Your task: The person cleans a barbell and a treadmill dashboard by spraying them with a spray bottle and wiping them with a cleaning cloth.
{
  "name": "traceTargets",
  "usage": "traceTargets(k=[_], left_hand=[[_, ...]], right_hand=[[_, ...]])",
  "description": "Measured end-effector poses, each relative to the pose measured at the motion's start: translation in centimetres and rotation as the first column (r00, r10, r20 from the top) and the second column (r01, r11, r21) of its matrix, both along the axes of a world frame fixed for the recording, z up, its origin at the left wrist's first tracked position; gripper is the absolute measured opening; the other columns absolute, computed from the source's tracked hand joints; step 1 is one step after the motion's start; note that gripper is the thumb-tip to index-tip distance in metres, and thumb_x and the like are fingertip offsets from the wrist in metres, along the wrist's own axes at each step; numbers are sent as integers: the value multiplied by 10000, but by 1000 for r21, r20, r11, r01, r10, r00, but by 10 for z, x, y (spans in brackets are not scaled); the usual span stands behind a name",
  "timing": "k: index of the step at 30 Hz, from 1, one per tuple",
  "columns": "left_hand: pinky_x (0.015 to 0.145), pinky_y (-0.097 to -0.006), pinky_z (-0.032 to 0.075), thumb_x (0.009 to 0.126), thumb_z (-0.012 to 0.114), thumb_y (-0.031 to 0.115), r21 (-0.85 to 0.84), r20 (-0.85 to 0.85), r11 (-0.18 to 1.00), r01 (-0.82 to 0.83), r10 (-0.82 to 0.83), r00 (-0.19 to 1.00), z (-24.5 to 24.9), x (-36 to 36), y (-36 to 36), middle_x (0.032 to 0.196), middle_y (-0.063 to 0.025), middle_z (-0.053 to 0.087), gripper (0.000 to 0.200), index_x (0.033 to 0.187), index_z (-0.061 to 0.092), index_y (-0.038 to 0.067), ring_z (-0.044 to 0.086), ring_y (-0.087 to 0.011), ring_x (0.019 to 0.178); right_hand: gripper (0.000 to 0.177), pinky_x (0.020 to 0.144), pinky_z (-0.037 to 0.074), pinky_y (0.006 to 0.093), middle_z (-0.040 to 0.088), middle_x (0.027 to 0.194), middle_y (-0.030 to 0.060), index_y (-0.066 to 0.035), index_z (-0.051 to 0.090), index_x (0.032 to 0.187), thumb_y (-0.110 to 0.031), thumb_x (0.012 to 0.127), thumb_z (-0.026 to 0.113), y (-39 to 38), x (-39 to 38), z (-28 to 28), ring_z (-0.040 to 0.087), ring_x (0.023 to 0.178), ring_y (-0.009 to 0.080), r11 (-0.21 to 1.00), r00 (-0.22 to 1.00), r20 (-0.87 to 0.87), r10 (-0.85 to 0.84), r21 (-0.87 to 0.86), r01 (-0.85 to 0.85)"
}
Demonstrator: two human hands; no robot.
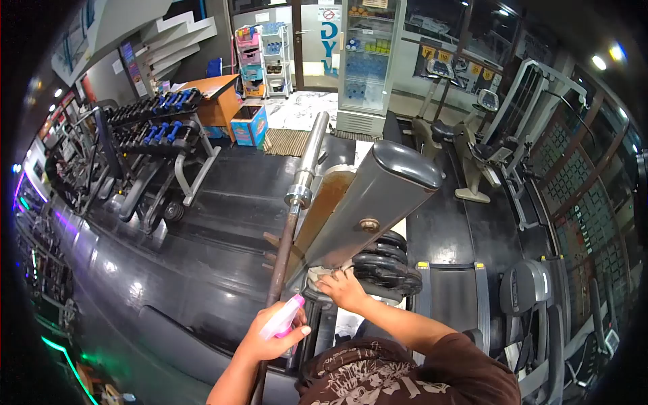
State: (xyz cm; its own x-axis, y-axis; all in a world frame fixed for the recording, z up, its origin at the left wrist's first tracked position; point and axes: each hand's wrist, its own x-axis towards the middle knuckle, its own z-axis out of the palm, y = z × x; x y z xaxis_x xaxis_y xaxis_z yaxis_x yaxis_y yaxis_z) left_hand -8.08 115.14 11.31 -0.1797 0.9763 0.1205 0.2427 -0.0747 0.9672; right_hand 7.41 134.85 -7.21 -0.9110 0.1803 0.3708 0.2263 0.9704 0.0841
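Observation:
My left hand (265,339) is closed around a pink and white spray bottle (287,317), mostly its trigger head showing. Beside that hand runs a long barbell (285,246) with a brown shaft and a silver sleeve. My right hand (343,290) presses a pale cloth (317,275) against the lower part of a grey metal rack post (371,202). Part of the cloth is hidden under the fingers. Black weight plates (385,266) hang just right of the post, close to my right hand.
A dumbbell rack (152,125) stands at the left, near a wooden desk (206,94). Behind are a drinks fridge (370,67) and a shelf cart (263,61). Exercise bikes (466,145) and a treadmill (452,293) are on the right. A padded bench (192,344) lies at lower left.

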Motion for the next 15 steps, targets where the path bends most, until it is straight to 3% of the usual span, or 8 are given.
traceTargets(k=[3, 4, 6, 8, 10, 11, 12, 15], left_hand=[[718, -285, 528, 819, 788, 79, 0, 79, 1000, -2, 2, 997, 0, 1, 1, 864, -45, 665, 230, 983, 644, 6, 652, -130, 763], [718, -286, 528, 817, 789, 78, 2, 62, 1000, 1, -2, 998, -1, 0, 2, 864, -45, 665, 233, 986, 645, 7, 651, -131, 761], [721, -296, 529, 813, 791, 85, -24, 50, 1000, 9, -8, 999, -2, -1, 2, 879, -56, 659, 240, 981, 638, 8, 650, -142, 772], [728, -315, 530, 806, 794, 103, -72, 49, 997, 33, -29, 998, -2, -4, 2, 908, -78, 647, 252, 962, 620, 8, 648, -163, 796], [728, -317, 530, 803, 796, 100, -62, 8, 997, 42, -41, 999, 3, -1, 5, 898, -80, 648, 257, 965, 622, 4, 651, -167, 793], [728, -317, 530, 801, 797, 99, -57, -14, 997, 46, -47, 999, 5, 0, 6, 893, -80, 649, 259, 967, 622, 2, 652, -168, 792], [729, -319, 530, 799, 797, 98, -56, 4, 998, 43, -43, 999, 5, 0, 6, 884, -80, 650, 260, 970, 625, 2, 653, -169, 788], [734, -311, 527, 804, 798, 105, -48, 2, 998, 45, -45, 999, 0, 1, 5, 872, -68, 663, 261, 986, 640, 6, 653, -159, 784]], right_hand=[[613, 848, 393, 429, 559, 1198, 2, -196, 616, 1306, -186, 698, 689, -6, 22, 69, 516, 1064, 218, 985, 993, -108, 40, -166, -58], [629, 837, 370, 420, 586, 1155, 22, -186, 645, 1281, -139, 656, 698, -4, 33, 108, 528, 1028, 212, 978, 951, -299, 72, -165, -126], [522, 822, 330, 390, 614, 994, 22, -155, 711, 1171, -72, 659, 644, -2, 57, 172, 534, 908, 218, 998, 807, -590, 35, -26, -62], [427, 835, 326, 408, 497, 1047, 76, -163, 699, 1182, -299, 778, 673, 8, 85, 209, 464, 983, 250, 993, 651, -758, -41, 43, 113], [639, 986, 395, 489, 411, 1305, 201, -23, 559, 1318, -263, 758, 752, 24, 91, 222, 447, 1194, 371, 980, 630, -768, -111, 20, 198], [660, 1022, 378, 513, 401, 1335, 216, -24, 533, 1364, -210, 761, 728, 32, 82, 216, 431, 1232, 402, 974, 608, -774, -178, -50, 221], [666, 1034, 363, 530, 378, 1376, 228, -43, 528, 1385, -184, 756, 694, 45, 71, 188, 412, 1264, 424, 965, 633, -761, -143, 34, 259], [551, 938, 357, 496, 446, 1240, 137, -147, 661, 1218, -152, 670, 710, 55, 38, 85, 452, 1155, 346, 989, 632, -770, -84, 11, 145]])
